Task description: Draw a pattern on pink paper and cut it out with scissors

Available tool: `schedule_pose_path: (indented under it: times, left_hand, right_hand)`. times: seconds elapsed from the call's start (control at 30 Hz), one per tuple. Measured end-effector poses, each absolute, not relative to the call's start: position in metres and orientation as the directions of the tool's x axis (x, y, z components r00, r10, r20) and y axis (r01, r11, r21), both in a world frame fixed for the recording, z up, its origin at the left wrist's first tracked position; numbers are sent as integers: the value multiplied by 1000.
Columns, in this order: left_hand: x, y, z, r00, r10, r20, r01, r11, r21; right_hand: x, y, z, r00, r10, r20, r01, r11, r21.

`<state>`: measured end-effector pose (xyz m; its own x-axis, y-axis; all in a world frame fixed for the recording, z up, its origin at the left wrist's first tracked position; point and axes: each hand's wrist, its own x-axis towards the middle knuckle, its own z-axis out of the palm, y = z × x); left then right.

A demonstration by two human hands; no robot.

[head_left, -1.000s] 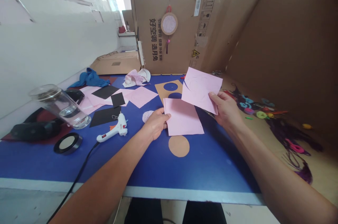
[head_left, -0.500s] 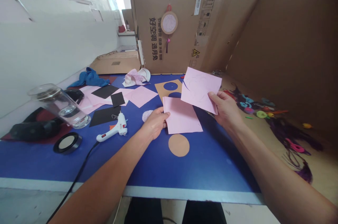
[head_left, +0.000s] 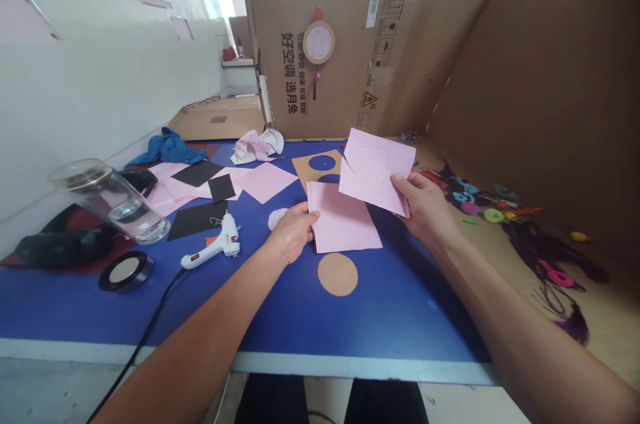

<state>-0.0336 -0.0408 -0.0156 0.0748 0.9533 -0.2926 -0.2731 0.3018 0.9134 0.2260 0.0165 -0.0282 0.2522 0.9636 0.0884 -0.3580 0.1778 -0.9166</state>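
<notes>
My left hand (head_left: 293, 233) pinches the left edge of a pink paper sheet (head_left: 345, 227) that lies on the blue table (head_left: 390, 317). My right hand (head_left: 425, 204) holds a second pink sheet (head_left: 375, 167) lifted above the table, thumb on top; faint pencil curves show on it. A brown cardboard disc (head_left: 338, 274) lies just in front of the flat sheet. Behind both sheets is a brown card (head_left: 313, 167) with round holes cut out.
A white glue gun (head_left: 215, 247) with a black cord, a glass jar (head_left: 113, 201), a black tape roll (head_left: 125, 271), black and pink paper pieces (head_left: 265, 181) lie to the left. Cardboard walls (head_left: 540, 77) enclose the back and right. Coloured trinkets (head_left: 495, 214) lie at right.
Both hands and their pink sheets hold almost still; the lifted sheet has dropped and shifted slightly left.
</notes>
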Motion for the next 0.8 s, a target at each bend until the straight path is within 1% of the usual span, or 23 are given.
schedule_pose_path:
  times: [0.8]
  left_hand:
    - [-32,-40,-15,63,951,-303,-263,308,914]
  right_hand:
    - [227,18,-28,253,963,91,-338,176,-925]
